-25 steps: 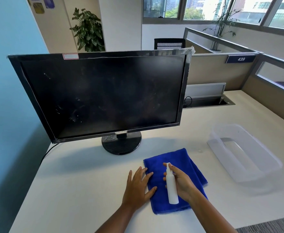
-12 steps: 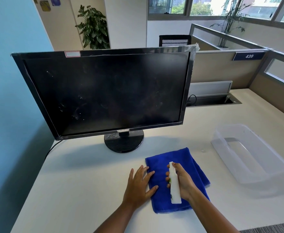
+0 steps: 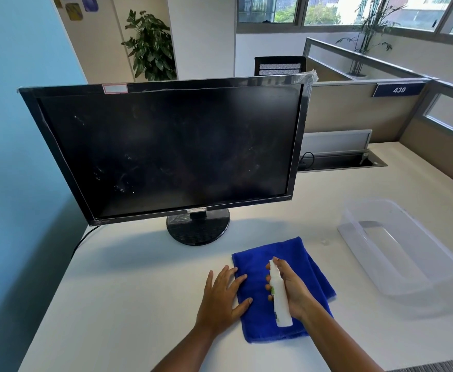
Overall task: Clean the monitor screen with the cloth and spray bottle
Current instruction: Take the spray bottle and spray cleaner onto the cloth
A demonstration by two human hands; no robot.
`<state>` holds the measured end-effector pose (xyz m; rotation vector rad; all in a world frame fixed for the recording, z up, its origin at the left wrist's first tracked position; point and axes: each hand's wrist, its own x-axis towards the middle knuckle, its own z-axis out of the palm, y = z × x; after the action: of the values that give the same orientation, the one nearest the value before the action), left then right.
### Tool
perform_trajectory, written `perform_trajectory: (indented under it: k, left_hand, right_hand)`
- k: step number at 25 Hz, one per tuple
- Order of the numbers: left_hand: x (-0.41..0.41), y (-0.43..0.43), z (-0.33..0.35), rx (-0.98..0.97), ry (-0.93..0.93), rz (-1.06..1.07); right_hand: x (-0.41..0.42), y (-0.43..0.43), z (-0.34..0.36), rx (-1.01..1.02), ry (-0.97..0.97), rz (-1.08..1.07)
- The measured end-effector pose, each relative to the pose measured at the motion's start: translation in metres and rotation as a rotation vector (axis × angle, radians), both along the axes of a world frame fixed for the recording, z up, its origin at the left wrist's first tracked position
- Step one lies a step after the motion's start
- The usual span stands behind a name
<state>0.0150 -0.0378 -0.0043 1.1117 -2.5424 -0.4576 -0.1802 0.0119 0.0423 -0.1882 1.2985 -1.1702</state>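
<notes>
Head view: right hand [image 3: 293,289] fingers around spray bottle [image 3: 280,296]; left hand [image 3: 221,294] splayed on cloth [image 3: 314,267]

blue wall [image 3: 10,130] | beige partitions [image 3: 354,114] | sunlit windows [image 3: 327,12] | potted plant [image 3: 150,47]

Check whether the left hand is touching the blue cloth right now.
Touching. The head view shows the left hand lying flat with its fingers overlapping the left edge of the blue cloth, no gap visible.
</notes>
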Motion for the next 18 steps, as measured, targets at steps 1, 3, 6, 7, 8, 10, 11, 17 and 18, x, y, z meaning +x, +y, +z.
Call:
perform_trajectory:
  k: [1, 3, 6, 7, 8, 10, 11, 17, 18]
  left_hand:
    - [0.0000, 0.0001, -0.0002, -0.004, 0.003, -0.001]
    - [0.0001, 0.0000, -0.0008, -0.010, 0.002, -0.002]
    - [0.0001, -0.0004, -0.0011, -0.013, -0.004, -0.001]
    - [-0.0002, -0.0005, -0.0012, -0.009, -0.004, -0.001]
    - [-0.0004, -0.0006, -0.0015, -0.006, -0.002, -0.002]
    - [-0.0008, -0.0007, -0.0021, -0.001, -0.006, -0.002]
    - [-0.0008, -0.0007, -0.0023, 0.000, -0.012, -0.001]
    - [-0.0003, -0.0008, -0.0007, -0.008, -0.029, -0.008]
    - [-0.0002, -0.0007, -0.0002, -0.004, -0.028, -0.008]
  right_hand:
    - [-0.0002, -0.0002, -0.0002, -0.004, -0.002, 0.002]
    - [-0.0005, -0.0001, -0.0005, -0.019, -0.010, 0.016]
    - [0.0011, 0.0001, 0.0004, -0.052, -0.031, 0.032]
    - [0.0022, -0.0003, 0.0004, -0.060, -0.043, 0.024]
    - [0.0032, -0.0006, 0.0005, -0.065, -0.055, 0.014]
    - [0.0046, -0.0012, 0.0007, -0.074, -0.080, -0.001]
    - [0.0048, -0.0014, 0.0005, -0.087, -0.095, -0.008]
    - [0.0059, -0.0023, 0.0016, -0.136, -0.097, -0.048]
    - [0.0066, -0.0021, 0.0011, -0.121, -0.066, -0.054]
